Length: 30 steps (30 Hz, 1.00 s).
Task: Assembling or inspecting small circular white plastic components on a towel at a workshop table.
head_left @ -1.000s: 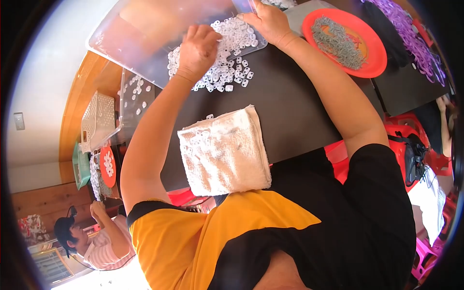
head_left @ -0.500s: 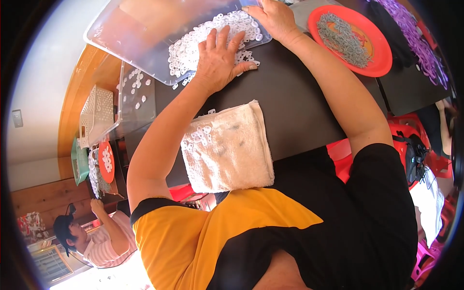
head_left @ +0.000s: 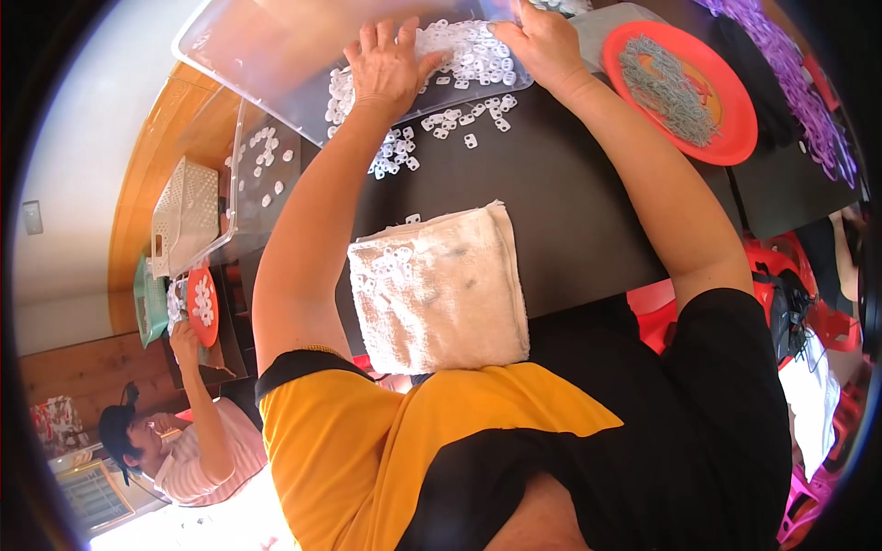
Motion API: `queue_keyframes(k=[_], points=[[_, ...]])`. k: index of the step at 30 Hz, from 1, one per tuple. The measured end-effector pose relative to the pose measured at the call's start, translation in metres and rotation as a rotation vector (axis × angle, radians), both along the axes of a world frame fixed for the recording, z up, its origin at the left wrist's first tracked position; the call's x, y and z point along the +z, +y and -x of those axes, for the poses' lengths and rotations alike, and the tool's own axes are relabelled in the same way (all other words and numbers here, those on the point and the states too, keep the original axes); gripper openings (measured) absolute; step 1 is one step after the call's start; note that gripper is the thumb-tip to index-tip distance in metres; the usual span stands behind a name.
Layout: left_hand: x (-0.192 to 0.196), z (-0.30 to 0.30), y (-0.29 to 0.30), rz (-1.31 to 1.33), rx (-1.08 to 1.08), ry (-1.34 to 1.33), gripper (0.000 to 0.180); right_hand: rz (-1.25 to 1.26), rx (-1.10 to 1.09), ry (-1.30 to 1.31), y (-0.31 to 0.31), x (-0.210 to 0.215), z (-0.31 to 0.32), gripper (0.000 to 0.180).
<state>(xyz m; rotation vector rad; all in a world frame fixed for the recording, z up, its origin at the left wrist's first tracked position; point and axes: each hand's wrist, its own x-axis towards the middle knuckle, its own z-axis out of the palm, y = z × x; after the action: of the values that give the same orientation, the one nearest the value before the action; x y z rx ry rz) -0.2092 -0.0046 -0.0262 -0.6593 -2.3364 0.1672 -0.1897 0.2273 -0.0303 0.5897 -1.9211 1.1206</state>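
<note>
Since before, your left hand has slid up onto the tray, fingers spread flat over the white rings. Your right hand grips the tray's near edge; a towel lies below on the bench.

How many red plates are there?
2. One big red plate sits on the dark table at the right, heaped with grey bits. A smaller red plate is far left, held by another person. More could be hidden outside the picture.
</note>
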Motion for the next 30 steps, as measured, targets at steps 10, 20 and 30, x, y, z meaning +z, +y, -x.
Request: queue_keyframes(k=[10,20,30], points=[[0.021,-0.111,-0.040,-0.023,-0.197,-0.300,0.096,-0.046,-0.031,-0.101,0.009,-0.005,0.007,0.031],[-0.001,-0.104,-0.043,0.021,-0.196,-0.303,0.088,-0.113,0.039,-0.130,0.011,-0.003,0.007,0.019],[0.002,-0.051,-0.022,-0.361,-0.034,-0.140,0.080,-0.085,0.045,-0.043,0.001,-0.004,0.008,0.022]])
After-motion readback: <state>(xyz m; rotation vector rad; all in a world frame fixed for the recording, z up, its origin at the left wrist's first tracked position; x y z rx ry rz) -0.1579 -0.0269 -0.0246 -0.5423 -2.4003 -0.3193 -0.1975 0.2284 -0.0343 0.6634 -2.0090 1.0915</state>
